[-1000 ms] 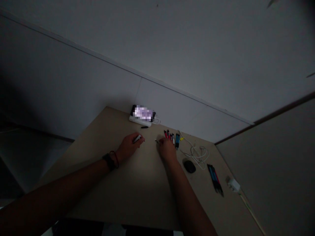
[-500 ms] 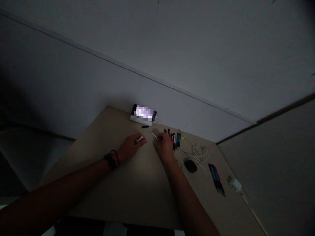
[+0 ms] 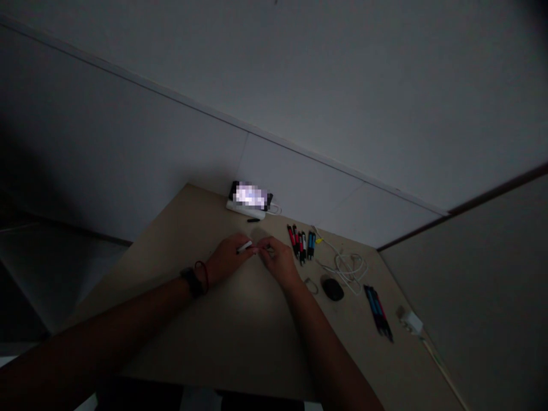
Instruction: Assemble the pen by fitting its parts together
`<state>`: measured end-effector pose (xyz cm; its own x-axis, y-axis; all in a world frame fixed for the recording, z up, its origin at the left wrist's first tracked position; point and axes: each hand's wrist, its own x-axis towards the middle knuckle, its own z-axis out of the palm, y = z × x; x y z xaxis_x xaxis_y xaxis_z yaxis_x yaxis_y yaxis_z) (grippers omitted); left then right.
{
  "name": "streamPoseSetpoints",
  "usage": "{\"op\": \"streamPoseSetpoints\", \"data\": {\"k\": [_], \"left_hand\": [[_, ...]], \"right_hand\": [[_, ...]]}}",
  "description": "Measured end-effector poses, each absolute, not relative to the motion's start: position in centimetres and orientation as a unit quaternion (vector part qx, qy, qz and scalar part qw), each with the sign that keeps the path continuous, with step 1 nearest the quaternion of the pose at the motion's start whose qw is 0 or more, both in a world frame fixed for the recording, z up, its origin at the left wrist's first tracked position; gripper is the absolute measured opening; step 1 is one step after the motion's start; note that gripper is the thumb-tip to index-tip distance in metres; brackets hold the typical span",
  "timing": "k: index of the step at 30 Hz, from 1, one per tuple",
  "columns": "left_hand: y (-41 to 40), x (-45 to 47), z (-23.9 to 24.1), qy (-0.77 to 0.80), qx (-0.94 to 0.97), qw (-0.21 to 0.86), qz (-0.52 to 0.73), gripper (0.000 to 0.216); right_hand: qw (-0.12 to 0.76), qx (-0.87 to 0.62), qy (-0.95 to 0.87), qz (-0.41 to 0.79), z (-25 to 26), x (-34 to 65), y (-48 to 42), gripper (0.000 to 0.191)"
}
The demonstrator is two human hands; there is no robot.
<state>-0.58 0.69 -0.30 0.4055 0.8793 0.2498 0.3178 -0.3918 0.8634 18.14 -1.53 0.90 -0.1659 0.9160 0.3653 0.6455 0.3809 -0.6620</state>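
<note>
My left hand point(image 3: 233, 252) is closed around a white pen barrel point(image 3: 244, 246), which sticks out between thumb and fingers. My right hand point(image 3: 276, 255) is pinched close against the left fingertips, over the middle of the desk. Between the two sets of fingertips runs a thin pen refill point(image 3: 259, 247), mostly hidden and too dim to see fully. A small black pen part point(image 3: 253, 220) lies just beyond the hands. To the right of my right hand are several red, white and black pens point(image 3: 299, 242) and some blue pens point(image 3: 311, 245).
A lit phone point(image 3: 251, 196) leans on a white power strip point(image 3: 245, 209) by the wall. A black mouse point(image 3: 333, 289), a coiled white cable point(image 3: 349, 268) and a second group of pens point(image 3: 377, 313) lie rightward. A white plug adapter point(image 3: 411, 323) sits near the right edge.
My right hand has moved left and slightly nearer, bringing the thin refill to my left fingertips. The left hand has barely moved and keeps its hold on the white barrel.
</note>
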Motion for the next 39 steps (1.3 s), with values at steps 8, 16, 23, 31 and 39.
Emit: {"op": "streamPoseSetpoints", "data": {"k": [8, 16, 23, 31, 39], "left_hand": [[0.5, -0.7, 0.2, 0.399, 0.766, 0.392, 0.316, 0.038], [0.3, -0.7, 0.5, 0.398, 0.75, 0.412, 0.33, 0.034], [0.7, -0.7, -0.1, 0.435, 0.66, 0.447, 0.418, 0.034], [0.8, -0.6, -0.1, 0.431, 0.625, 0.463, 0.457, 0.036], [0.6, -0.7, 0.0, 0.415, 0.654, 0.463, 0.431, 0.036]], "right_hand": [[0.432, -0.531, -0.661, 0.308, 0.5, 18.9, -1.0, 0.014], [0.512, -0.543, -0.59, 0.309, 0.5, 19.4, -0.6, 0.021], [0.65, -0.492, -0.325, 0.479, 0.2, 19.2, 0.1, 0.037], [0.602, -0.4, -0.349, 0.596, -0.1, 16.9, -1.6, 0.028], [0.622, -0.35, -0.348, 0.608, 1.0, 16.4, -2.2, 0.027]]}}
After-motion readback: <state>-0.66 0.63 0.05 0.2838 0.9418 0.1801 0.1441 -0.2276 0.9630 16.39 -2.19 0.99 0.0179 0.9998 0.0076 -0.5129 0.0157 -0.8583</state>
